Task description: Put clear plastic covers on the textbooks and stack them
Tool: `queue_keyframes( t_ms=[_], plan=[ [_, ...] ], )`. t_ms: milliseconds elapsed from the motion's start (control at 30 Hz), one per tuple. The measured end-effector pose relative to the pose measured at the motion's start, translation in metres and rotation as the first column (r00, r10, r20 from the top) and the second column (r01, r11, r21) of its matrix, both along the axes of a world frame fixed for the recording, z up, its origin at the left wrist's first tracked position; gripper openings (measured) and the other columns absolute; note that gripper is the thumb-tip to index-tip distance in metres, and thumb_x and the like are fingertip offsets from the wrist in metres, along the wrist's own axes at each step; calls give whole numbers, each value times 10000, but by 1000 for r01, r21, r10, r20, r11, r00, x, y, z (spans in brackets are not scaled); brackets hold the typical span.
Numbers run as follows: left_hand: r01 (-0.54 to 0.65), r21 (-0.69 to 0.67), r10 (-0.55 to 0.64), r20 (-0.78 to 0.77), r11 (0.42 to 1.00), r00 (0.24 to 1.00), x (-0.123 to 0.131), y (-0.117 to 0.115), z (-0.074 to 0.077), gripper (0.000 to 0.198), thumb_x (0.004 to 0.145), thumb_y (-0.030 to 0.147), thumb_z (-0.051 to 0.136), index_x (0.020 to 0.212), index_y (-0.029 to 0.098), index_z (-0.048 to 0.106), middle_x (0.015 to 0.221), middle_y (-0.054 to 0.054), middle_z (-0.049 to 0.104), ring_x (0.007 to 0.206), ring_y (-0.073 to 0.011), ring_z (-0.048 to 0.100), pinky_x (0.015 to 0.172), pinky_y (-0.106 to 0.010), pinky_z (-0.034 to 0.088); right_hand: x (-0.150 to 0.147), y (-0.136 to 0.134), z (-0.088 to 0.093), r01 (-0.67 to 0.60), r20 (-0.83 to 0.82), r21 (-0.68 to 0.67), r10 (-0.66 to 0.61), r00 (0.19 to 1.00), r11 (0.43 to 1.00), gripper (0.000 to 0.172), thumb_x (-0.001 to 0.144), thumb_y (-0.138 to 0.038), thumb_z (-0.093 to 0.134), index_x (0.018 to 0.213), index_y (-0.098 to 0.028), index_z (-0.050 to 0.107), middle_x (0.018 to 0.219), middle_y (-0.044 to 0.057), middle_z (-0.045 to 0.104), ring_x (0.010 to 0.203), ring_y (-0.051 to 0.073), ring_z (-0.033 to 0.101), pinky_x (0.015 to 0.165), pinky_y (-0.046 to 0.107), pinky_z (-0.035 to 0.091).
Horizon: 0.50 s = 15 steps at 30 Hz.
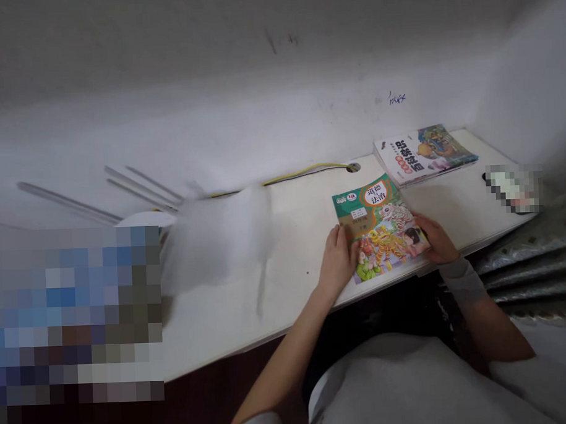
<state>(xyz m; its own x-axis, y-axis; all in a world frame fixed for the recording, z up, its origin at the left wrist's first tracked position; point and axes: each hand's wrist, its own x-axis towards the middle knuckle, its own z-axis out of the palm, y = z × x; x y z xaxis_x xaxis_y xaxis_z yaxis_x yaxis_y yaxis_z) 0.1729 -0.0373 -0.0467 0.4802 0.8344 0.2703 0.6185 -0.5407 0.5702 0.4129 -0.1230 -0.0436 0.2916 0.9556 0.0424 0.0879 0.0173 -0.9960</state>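
Observation:
A textbook point(381, 227) with a green and colourful illustrated cover lies closed at the front edge of the white desk, its cover facing up. My left hand point(336, 259) grips its left side, the fingers curled at the edge. On the opposite side, my right hand point(433, 239) holds the right edge, with part of the fingers hidden by the book. Behind it to the right rests a stack of books point(424, 152), the top one showing a white cover with a cartoon picture.
A pixelated phone-like object point(514, 188) lies at the desk's right end. A yellow cable point(304, 171) runs along the wall into a desk hole point(353, 167). A blurred whitish shape point(214, 233) stands at left. The desk point(295, 298) meets a marked white wall.

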Motion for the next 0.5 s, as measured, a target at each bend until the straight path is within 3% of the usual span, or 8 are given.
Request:
queue_keyframes(
  t_ms=[100, 167, 267, 367, 500],
  plan=[
    [-46, 80, 52, -66, 996, 996, -10, -8, -15, 491, 927, 368, 439, 1295, 44, 457, 1439, -272, 407, 1384, -345, 347, 1105, -540, 349, 22, -3, -2, 161, 209, 15, -161, 965, 987, 560, 895, -565, 420, 1288, -193, 568, 1300, 112, 618, 1198, 262, 576, 1003, 465, 478],
    [-29, 120, 41, -103, 992, 994, -12, -10, -17, 459, 942, 378, 406, 1245, 47, 507, 1412, -266, 449, 1378, -342, 360, 1111, -539, 341, 30, -1, -5, 207, 412, 31, -202, 889, 978, 608, 878, -601, 440, 1271, -158, 577, 1346, 146, 574, 1249, 274, 530, 1049, 477, 430],
    [16, 141, 7, -162, 990, 987, -12, -10, -15, 495, 949, 414, 387, 1229, 35, 539, 1374, -268, 498, 1359, -340, 394, 1114, -530, 338, 31, 4, -13, 168, 648, 29, -147, 748, 985, 650, 885, -633, 389, 1216, -119, 609, 1353, 192, 552, 1287, 292, 488, 1086, 505, 373],
    [26, 157, 7, -210, 987, 978, -10, -11, -13, 579, 936, 472, 403, 1277, 19, 522, 1408, -269, 465, 1365, -354, 381, 1114, -527, 332, 24, 12, -18, 124, 778, 20, -93, 621, 992, 620, 925, -595, 314, 1184, -124, 623, 1330, 202, 566, 1302, 304, 468, 1080, 550, 343],
    [22, 153, 19, -262, 988, 965, -10, -14, -10, 673, 918, 529, 409, 1297, -17, 514, 1436, -277, 423, 1362, -373, 376, 1119, -499, 323, 22, 19, -17, 106, 813, -24, -42, 580, 994, 579, 948, -546, 296, 1230, -138, 595, 1361, 193, 543, 1312, 295, 457, 1076, 560, 331]
  ],
)
